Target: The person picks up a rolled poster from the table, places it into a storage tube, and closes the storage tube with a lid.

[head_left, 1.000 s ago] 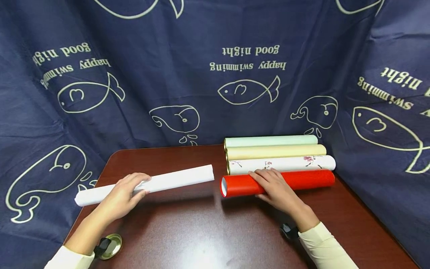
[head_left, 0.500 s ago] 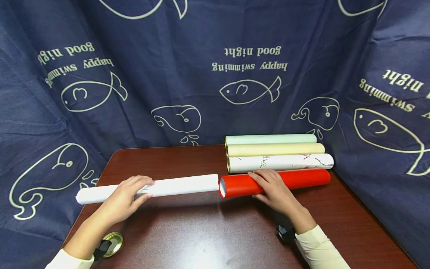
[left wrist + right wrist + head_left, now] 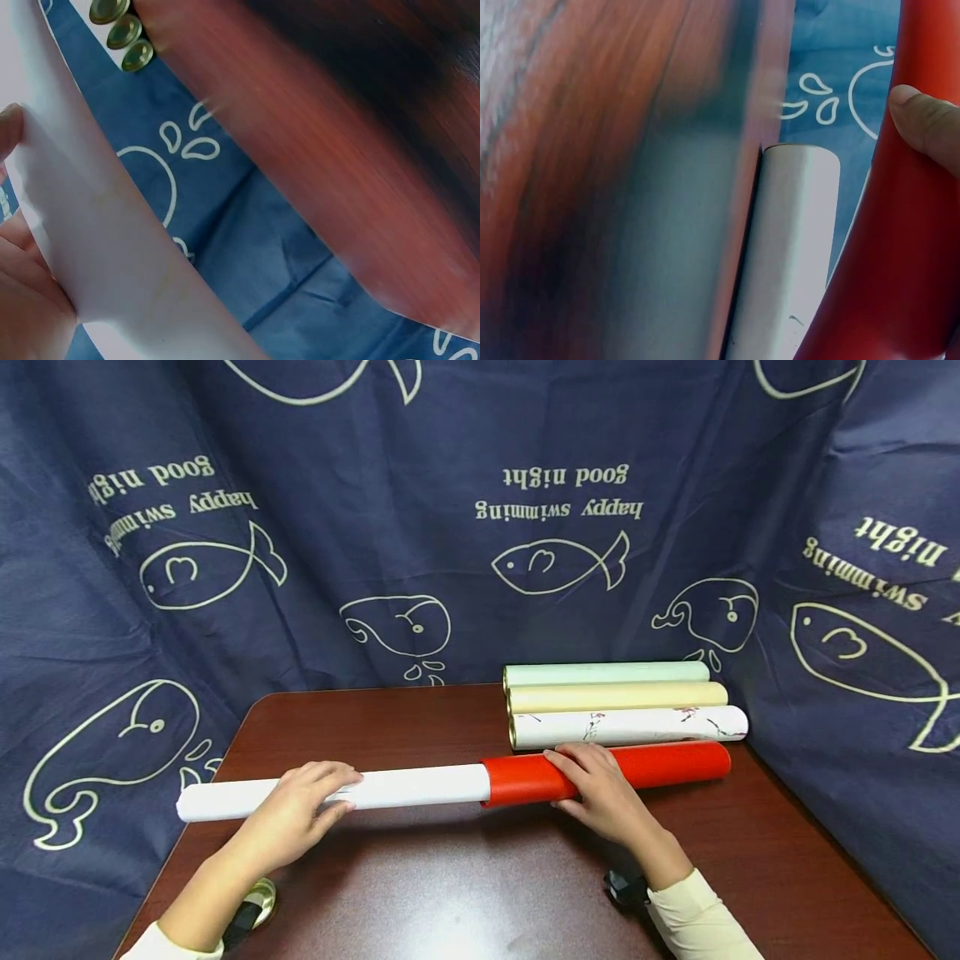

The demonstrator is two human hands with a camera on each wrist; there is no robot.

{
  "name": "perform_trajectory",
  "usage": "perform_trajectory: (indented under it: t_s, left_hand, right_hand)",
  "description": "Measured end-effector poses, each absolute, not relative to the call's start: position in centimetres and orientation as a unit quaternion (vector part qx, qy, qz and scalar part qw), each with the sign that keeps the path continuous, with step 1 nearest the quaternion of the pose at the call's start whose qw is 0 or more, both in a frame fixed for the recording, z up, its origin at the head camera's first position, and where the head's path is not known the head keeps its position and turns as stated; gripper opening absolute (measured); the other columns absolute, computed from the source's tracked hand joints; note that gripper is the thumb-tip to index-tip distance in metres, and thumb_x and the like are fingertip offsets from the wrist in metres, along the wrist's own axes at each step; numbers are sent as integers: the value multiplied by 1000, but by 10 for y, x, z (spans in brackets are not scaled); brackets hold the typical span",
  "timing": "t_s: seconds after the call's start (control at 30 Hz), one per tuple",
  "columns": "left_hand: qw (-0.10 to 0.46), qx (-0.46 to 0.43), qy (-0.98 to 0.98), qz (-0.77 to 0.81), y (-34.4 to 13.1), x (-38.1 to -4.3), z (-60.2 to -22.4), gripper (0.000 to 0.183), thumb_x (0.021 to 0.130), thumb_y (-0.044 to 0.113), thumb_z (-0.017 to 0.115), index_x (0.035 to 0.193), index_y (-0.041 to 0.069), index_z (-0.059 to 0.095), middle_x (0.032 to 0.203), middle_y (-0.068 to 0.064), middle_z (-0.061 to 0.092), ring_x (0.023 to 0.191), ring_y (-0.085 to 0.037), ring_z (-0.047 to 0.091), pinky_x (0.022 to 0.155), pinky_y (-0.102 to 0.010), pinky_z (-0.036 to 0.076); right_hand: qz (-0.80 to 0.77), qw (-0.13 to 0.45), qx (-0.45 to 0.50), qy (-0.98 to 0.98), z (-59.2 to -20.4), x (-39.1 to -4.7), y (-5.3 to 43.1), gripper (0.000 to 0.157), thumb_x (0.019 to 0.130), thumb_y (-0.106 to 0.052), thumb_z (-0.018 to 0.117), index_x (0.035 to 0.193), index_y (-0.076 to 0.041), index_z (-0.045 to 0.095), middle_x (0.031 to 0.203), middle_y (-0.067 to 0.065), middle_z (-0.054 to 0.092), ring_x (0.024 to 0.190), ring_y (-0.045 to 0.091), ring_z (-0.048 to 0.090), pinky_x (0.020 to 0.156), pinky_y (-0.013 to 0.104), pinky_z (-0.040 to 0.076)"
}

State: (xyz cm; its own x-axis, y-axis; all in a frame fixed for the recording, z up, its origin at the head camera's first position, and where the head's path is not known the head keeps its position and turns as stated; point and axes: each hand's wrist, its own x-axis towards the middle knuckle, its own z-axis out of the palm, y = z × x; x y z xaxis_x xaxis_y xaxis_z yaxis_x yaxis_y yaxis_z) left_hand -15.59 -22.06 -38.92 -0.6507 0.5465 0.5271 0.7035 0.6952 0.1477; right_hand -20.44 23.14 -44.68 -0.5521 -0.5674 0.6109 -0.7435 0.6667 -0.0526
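My left hand (image 3: 303,806) grips a rolled sheet of white paper (image 3: 423,786) around its middle, fingers over the top and thumb below. The roll's right end sits inside the mouth of a red cardboard tube (image 3: 667,765), so that end is hidden. Across the left half of the red tube, my right hand (image 3: 600,789) holds it with thumb and fingers. In the left wrist view the white roll (image 3: 112,202) runs diagonally past the fingers. The right wrist view shows the red tube (image 3: 900,255) under a thumb.
Behind the red tube lie a flower-printed white tube (image 3: 637,727), a cream tube (image 3: 622,697) and a pale green tube (image 3: 607,674), side by side. A round gold lid (image 3: 262,897) rests near my left wrist on the brown table (image 3: 420,893). A dark blue curtain (image 3: 360,510) hangs behind.
The white roll has moved right and levelled out, and its right end has entered the red tube's mouth. The red tube has shifted slightly left; both hands kept their hold.
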Motion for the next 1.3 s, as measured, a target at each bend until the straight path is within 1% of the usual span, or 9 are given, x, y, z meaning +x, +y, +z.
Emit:
perform_trajectory:
  t_s: [0.13,0.33,0.57,0.83,0.93,1.1,1.2,1.3]
  left_hand:
    - [229,-349,-893,-168,-209,-157,-390,37,81,16,81,116,14,69,114,1,65,104,-24,62,81,-53,48]
    - [243,-363,-886,-155,-175,-160,-393,39,77,21,86,113,16,71,110,0,66,102,-23,63,78,-47,49]
    - [249,-362,-889,-128,-137,-163,-400,39,77,27,86,113,19,71,107,2,66,100,-19,62,80,-41,50]
    - [262,-361,-885,-133,-108,-166,-406,39,76,28,87,110,16,71,107,0,68,99,-20,63,79,-41,50]
    - [262,-363,-882,-146,-99,-167,-407,34,77,26,86,106,16,72,106,0,69,99,-19,63,79,-40,50]
    - [263,-371,-868,-197,-90,-171,-410,24,76,18,83,96,14,71,105,-2,71,99,-20,64,81,-41,52]
    - [263,-379,-857,-230,-94,-170,-408,25,75,16,84,96,12,71,107,-3,70,102,-20,63,85,-43,51]
    - [273,-381,-854,-226,-111,-165,-402,30,73,18,87,98,11,72,109,-3,68,104,-21,62,90,-47,49]
  right_hand:
    - [159,287,379,-865,-447,-203,229,76,62,-15,93,131,-10,60,122,13,58,113,35,54,99,55,37]
    - [157,289,378,-865,-449,-203,227,75,62,-15,92,130,-10,60,122,13,59,112,35,54,99,54,37]
    - [149,287,396,-860,-451,-202,219,76,63,-16,92,131,-8,59,121,13,59,112,35,55,98,55,39]
    - [146,291,399,-857,-452,-200,212,76,64,-20,91,131,-9,59,121,11,59,112,34,55,98,51,39]
    - [143,289,398,-859,-452,-200,209,75,64,-20,91,131,-9,59,122,11,59,112,33,55,98,50,39]
    - [142,287,393,-862,-453,-199,207,75,64,-20,92,131,-10,59,123,10,59,112,32,56,98,48,40]
    - [142,287,389,-864,-455,-199,207,75,64,-20,92,131,-10,60,122,10,59,112,31,56,97,48,40]
    - [142,286,389,-864,-456,-199,207,75,64,-20,92,131,-11,60,122,9,59,112,31,55,96,48,40]
